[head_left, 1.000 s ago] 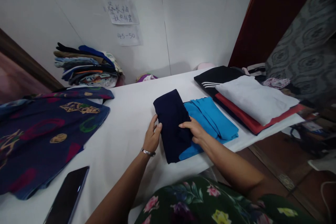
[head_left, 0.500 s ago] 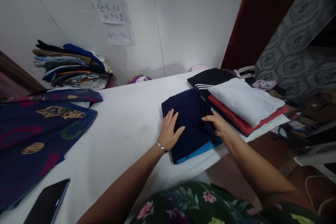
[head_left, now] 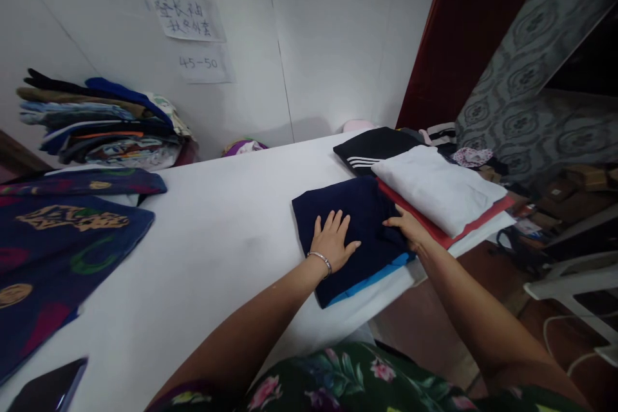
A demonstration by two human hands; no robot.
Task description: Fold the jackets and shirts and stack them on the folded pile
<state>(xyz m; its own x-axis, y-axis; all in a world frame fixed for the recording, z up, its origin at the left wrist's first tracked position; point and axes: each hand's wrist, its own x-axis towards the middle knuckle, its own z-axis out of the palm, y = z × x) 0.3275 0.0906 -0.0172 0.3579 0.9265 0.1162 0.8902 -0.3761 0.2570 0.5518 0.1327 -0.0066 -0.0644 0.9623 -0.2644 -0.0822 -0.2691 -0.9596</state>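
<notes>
A folded navy garment (head_left: 355,206) lies on the white table, with a bright blue layer (head_left: 369,281) showing along its near edge. My left hand (head_left: 335,243) rests flat on top of it, fingers spread. At the garment's right edge, my right hand (head_left: 407,226) has its fingers bent on the bunched cloth. Part of that hand's grip is hidden. Just beyond it is a pile with a white folded garment (head_left: 437,187) over a red one (head_left: 463,234). Behind these lies a black garment with white stripes (head_left: 367,151).
On the left, a patterned dark blue garment (head_left: 62,251) is spread over the white table (head_left: 226,238). A tall stack of folded clothes (head_left: 111,122) stands behind it. A phone (head_left: 48,389) lies near the front left corner. A white plastic stool (head_left: 570,277) stands at right.
My left hand has slid right, from the garment's left side towards its middle. My right hand stays at the right edge, where the bunched cloth lies flatter. The view has shifted slightly right.
</notes>
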